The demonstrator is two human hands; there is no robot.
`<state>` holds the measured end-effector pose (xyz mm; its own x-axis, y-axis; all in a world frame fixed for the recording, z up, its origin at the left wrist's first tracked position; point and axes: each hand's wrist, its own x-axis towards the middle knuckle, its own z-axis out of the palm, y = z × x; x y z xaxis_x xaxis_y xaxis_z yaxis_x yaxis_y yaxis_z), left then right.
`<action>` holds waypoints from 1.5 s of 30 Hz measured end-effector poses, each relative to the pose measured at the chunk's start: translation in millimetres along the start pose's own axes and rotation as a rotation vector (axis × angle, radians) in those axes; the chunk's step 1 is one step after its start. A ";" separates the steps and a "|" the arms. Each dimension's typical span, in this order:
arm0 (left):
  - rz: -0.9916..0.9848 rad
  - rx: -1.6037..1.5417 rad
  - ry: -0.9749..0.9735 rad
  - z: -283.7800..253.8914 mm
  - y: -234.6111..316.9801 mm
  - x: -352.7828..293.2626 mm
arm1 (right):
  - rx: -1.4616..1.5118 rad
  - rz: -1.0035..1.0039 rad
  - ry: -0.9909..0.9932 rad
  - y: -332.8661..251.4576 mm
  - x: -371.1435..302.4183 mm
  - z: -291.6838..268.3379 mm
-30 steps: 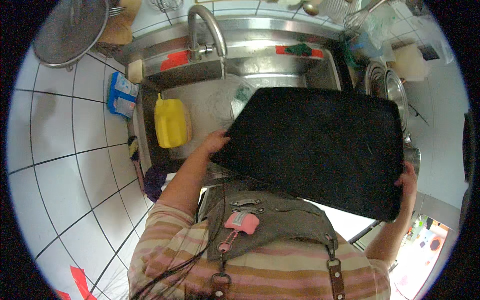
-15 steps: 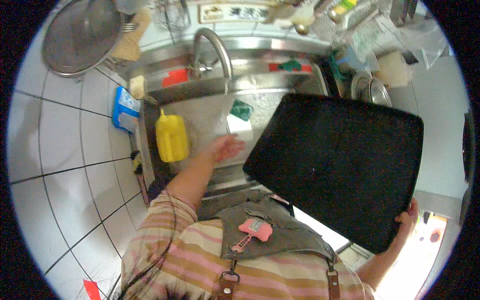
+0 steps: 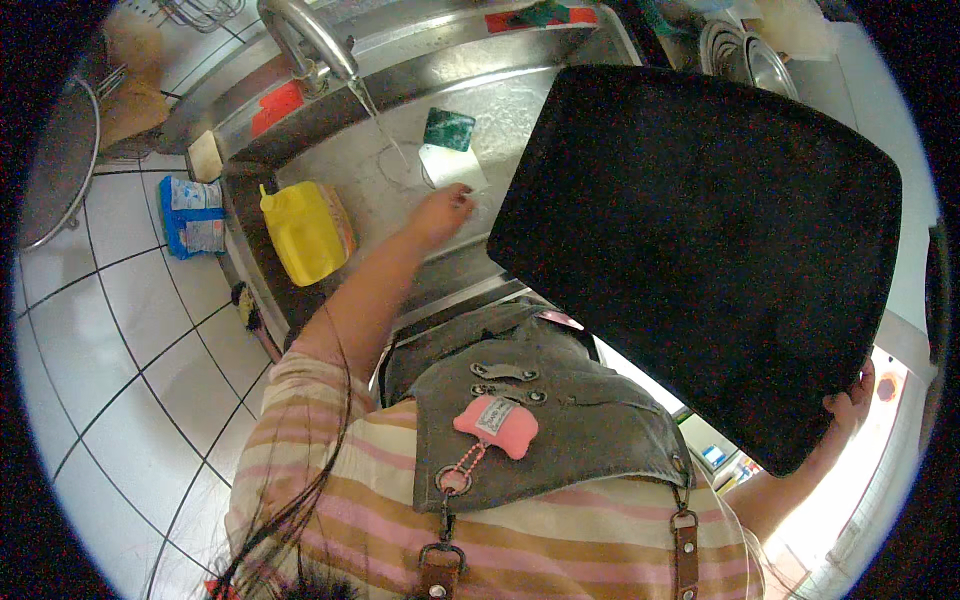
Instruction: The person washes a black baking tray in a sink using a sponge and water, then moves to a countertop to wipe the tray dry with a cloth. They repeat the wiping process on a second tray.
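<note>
My right hand grips the lower right edge of a large black tray, tilted over the right part of the steel sink. The tray hides what lies behind it. Over the basin, my left hand reaches out with loosely bent fingers and nothing visible in them. Just beyond its fingertips lies a flat white rectangular piece, beside a dark green scouring pad. Water runs from the curved metal faucet into the sink. A yellow plastic jug stands in the basin's left side.
A blue packet and a pale sponge sit along the left rim. A brush is near the sink's front left corner. Metal bowls stand behind the tray. A large round pan is at far left.
The view has shifted, so the sink sits higher in it. My left hand has come closer to the white piece and its fingers are more bent. My right hand still holds the tray.
</note>
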<state>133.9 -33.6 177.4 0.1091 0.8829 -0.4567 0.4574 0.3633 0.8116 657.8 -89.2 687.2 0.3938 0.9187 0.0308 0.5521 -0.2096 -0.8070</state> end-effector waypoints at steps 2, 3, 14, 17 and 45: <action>-0.063 -0.018 0.014 39.9 28.8 14.0 | -0.036 0.014 0.035 -9.9 -0.3 11.3; -0.118 -0.028 0.028 51.9 39.7 23.2 | -0.063 0.022 0.053 -9.6 1.3 11.0; -0.047 -0.032 -0.030 87.6 19.2 63.1 | -0.148 -0.071 0.103 -20.3 14.1 27.5; 0.014 -0.154 -0.062 93.4 0.1 69.3 | -0.104 -0.081 0.025 -12.8 19.4 22.9; -0.184 -0.206 -0.066 79.7 41.7 44.3 | -0.119 -0.088 -0.006 2.2 42.9 8.2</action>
<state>228.1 -3.0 162.0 0.1007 0.7778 -0.6204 0.2868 0.5744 0.7667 669.8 -47.5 681.9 0.3357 0.9372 0.0942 0.6675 -0.1661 -0.7258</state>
